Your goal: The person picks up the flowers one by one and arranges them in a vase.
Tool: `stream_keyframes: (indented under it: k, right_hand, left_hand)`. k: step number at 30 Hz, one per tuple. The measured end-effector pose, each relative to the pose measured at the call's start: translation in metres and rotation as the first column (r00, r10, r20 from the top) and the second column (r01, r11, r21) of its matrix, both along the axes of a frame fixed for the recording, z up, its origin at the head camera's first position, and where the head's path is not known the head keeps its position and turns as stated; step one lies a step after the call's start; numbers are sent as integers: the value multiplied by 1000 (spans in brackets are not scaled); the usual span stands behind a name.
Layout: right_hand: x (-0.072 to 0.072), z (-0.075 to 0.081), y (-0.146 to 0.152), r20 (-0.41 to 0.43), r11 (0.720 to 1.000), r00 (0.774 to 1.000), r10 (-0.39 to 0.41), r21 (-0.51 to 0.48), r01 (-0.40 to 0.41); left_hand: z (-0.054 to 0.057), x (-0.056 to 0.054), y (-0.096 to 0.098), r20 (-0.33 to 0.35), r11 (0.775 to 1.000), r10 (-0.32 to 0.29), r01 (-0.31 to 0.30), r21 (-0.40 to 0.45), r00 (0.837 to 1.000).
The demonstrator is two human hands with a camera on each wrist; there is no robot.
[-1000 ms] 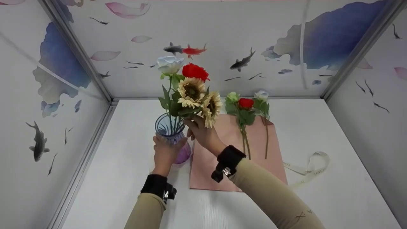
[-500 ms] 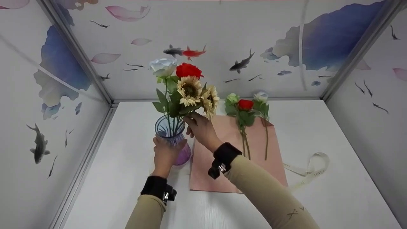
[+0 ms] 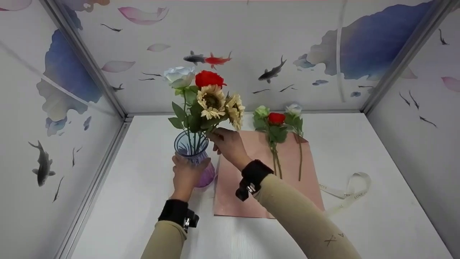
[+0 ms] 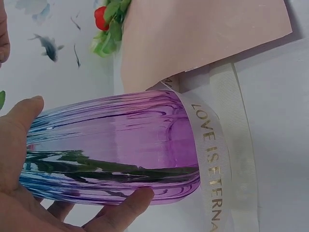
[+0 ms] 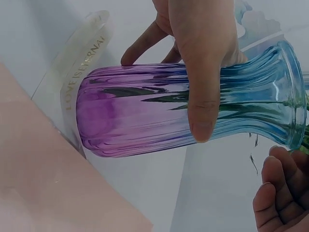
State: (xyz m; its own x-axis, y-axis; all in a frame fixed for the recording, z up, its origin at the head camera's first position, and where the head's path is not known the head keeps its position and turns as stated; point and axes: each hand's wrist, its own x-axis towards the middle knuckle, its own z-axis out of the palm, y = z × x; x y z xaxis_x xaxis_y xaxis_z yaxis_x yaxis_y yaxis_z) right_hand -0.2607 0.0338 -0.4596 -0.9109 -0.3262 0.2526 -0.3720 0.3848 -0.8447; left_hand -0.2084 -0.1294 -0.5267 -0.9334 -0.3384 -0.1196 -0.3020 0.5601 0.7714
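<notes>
My left hand point(image 3: 185, 176) grips a ribbed glass vase point(image 3: 206, 175), blue at the rim and purple below. Stems stand inside it, visible through the glass in the left wrist view. Above the rim rise a white rose point(image 3: 179, 77), a red flower point(image 3: 209, 78) and two cream sunflowers point(image 3: 211, 101). My right hand point(image 3: 230, 146) is beside the rim, its fingers pinching the sunflower stems just under the blooms. In the right wrist view, the curled fingers point(image 5: 280, 193) of that hand are near the rim; the pinch itself is out of that view.
Pink wrapping paper point(image 3: 248, 194) lies right of the vase. A green-white rose point(image 3: 262, 111), a red flower point(image 3: 276, 118) and a white rose point(image 3: 294, 109) lie across its far part. Pale lettered ribbon point(image 3: 359, 192) lies at the right; lettered ribbon point(image 4: 208, 159) also runs by the vase base.
The flowers in the vase have shifted left, the sunflowers also turning a little. My right hand has moved slightly left and up with them. My left hand and the vase stay in place.
</notes>
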Motion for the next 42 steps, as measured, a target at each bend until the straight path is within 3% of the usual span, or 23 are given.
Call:
stream_keyframes:
  k: [5,12,15,20,27,32,35,42]
  right_hand:
    - [2,-8,10,43,998,997,59,13,-60]
    - [0,-25,30,122,991,989,90,-113,-76]
    - [-2,-31,42,138,998,989,55,8,-56]
    - [-5,-44,69,156,984,988,-4,179,-24]
    - [-10,-66,117,215,968,965,-147,231,96]
    - [-13,-81,150,163,941,952,-261,262,213]
    - [-14,-89,166,109,930,952,-287,271,249]
    - [-10,-100,190,130,909,937,-323,318,269]
  left_hand:
    - [1,2,0,-17,1000,3,-3,7,1000]
    - [-1,3,0,-52,1000,13,-14,-6,999]
    - [-2,2,0,-63,1000,12,-13,-8,998]
    - [-1,1,0,-69,1000,15,-16,-5,997]
    - [-2,1,1,-41,1000,2,-4,-31,999]
    - [-1,1,1,-36,1000,5,-6,-21,999]
    - [-1,1,1,-38,1000,5,-6,-29,999]
    - [-1,2,1,-50,999,-5,2,-49,999]
